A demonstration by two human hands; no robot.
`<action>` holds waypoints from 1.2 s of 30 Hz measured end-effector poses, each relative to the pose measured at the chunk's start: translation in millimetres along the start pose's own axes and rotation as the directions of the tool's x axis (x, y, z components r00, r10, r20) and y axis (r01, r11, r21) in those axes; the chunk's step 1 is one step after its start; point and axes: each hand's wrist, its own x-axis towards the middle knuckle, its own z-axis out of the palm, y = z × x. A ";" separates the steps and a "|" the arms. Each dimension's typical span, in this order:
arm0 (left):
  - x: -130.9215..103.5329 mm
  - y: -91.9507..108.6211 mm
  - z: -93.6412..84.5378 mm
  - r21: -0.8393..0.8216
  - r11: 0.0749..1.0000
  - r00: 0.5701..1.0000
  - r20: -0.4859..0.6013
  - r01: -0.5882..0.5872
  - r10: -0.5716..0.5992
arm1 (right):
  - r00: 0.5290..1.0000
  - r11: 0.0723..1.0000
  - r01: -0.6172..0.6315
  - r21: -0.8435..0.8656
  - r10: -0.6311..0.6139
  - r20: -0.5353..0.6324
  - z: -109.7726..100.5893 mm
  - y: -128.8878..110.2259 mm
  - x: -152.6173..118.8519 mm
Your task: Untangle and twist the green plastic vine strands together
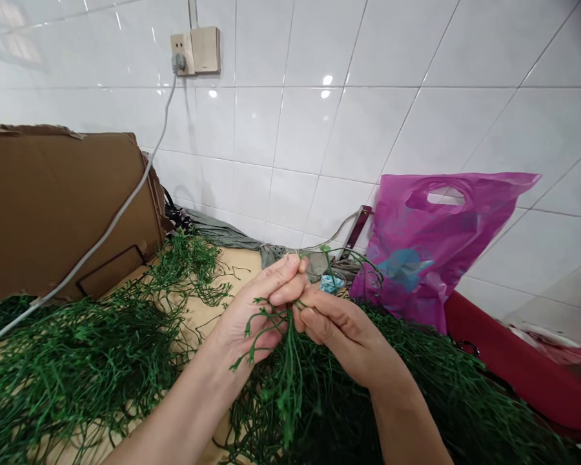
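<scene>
Both hands meet at the middle of the view, above a table strewn with green stems. My left hand is closed on a bunch of thin green stems, its thumb and fingertips pressed together. Against it, my right hand pinches the same bunch near its top. Some stems hang down between the hands, some curl over the left palm, and a few stick out to the upper right. Where the stems meet is hidden by the fingers.
Piles of green stems cover both sides of the table. A cardboard box stands left, with a grey cable hanging before it. At right are a purple plastic bag and a red object. A tiled wall rises behind.
</scene>
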 end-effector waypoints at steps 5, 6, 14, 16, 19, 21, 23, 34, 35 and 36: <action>5.1 -0.6 5.5 -0.310 0.949 0.998 0.010 -0.051 0.057 | 0.984 0.973 0.056 0.224 -0.093 0.155 -6.0 -13.0 -8.0; 7.7 0.1 3.1 -0.298 0.953 0.998 0.004 -0.062 0.066 | 0.974 0.981 0.039 0.188 -0.079 0.210 -7.7 -17.8 -9.0; 16.3 13.4 -17.1 0.258 0.948 0.947 -0.209 -0.188 0.245 | 0.963 0.878 -0.214 -0.428 0.262 0.057 -51.3 -32.5 -37.2; 15.0 13.1 -16.8 0.313 0.927 0.942 -0.194 -0.205 0.274 | 0.943 0.810 -0.332 -0.484 0.277 -0.184 -52.8 -29.7 -36.8; 13.6 7.2 -13.4 0.350 0.914 0.945 -0.170 -0.208 0.280 | 0.889 0.803 -0.398 -0.443 0.218 -0.403 -37.3 -25.7 -22.4; 13.1 1.5 -10.9 0.379 0.902 0.948 -0.148 -0.208 0.281 | 0.876 0.844 -0.387 -0.372 0.211 -0.433 -20.3 -22.1 -9.1; 12.9 -3.5 -9.7 0.409 0.886 0.955 -0.096 -0.218 0.280 | 0.873 0.872 -0.386 -0.301 0.241 -0.424 -4.8 -16.9 1.5; 12.1 0.8 -18.2 0.655 0.744 0.984 -0.002 -0.131 0.176 | 0.807 0.909 -0.331 0.254 0.412 -0.423 -9.3 7.3 5.2; 11.6 1.8 -18.0 0.684 0.719 0.990 0.028 -0.121 0.139 | 0.798 0.911 -0.323 0.258 0.408 -0.443 -10.7 8.8 5.0; 11.1 2.8 -17.9 0.711 0.693 0.992 0.056 -0.119 0.113 | 0.795 0.914 -0.319 0.251 0.403 -0.454 -12.0 10.0 4.8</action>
